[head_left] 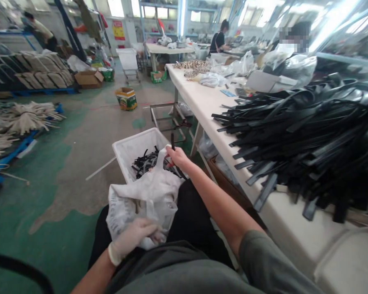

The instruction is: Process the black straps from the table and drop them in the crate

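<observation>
A white plastic bag (147,183) with crumpled sides lies across my lap. My right hand (178,158) is closed at the bag's upper handle, with a black strap (172,141) standing up between the fingers. My left hand (136,234), in a pale glove, rests at the near end of the bag. Its fingertips reach among the bag's folds and are blurred, so what they touch is hidden. Just beyond the bag is a white plastic bin (122,153) with black and grey strip pieces (145,161) inside.
On my right, a long cream-topped table (202,102) bears a large heap of black straps (309,134) overhanging its edge. A metal frame (162,118) and a yellow-green carton (126,99) stand on the floor ahead. Pale strap bundles (27,116) lie at left. Several people work farther back.
</observation>
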### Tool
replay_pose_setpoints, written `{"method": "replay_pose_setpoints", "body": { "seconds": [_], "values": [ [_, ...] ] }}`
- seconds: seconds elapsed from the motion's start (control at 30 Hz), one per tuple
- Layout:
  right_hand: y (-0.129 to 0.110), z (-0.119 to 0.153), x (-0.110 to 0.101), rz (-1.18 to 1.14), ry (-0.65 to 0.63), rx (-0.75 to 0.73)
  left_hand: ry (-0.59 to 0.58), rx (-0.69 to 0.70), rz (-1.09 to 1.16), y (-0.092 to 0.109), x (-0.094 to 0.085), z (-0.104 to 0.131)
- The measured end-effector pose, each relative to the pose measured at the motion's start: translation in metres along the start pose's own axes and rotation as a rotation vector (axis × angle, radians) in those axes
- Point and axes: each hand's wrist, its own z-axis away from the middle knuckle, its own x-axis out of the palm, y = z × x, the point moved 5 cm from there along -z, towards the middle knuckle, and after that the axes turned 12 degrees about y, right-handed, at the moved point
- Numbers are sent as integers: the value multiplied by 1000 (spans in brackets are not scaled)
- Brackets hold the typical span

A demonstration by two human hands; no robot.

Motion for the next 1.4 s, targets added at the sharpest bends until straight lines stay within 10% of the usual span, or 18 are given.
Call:
{"method": "replay_pose_setpoints", "body": {
  "seconds": [0.13, 0.23, 0.43, 0.63, 1.2, 1.4],
  "values": [
    [65, 36, 9, 119, -253, 169, 418, 32, 805, 35, -72, -15],
    [94, 89, 16, 149, -489, 235, 566, -17, 1036, 46, -92, -22],
    [100, 182, 21, 34, -736, 269, 403, -199, 1079, 26, -22, -34],
    [107, 192, 25, -16, -665, 262, 233, -197, 1031, 10, 23, -43],
    [109, 188, 39, -103, -766, 402, 119, -54, 741, 6, 41, -37],
    [53, 175, 8, 222, -421, -58, 571, -22, 978, 27, -22, -37]
  ]
}}
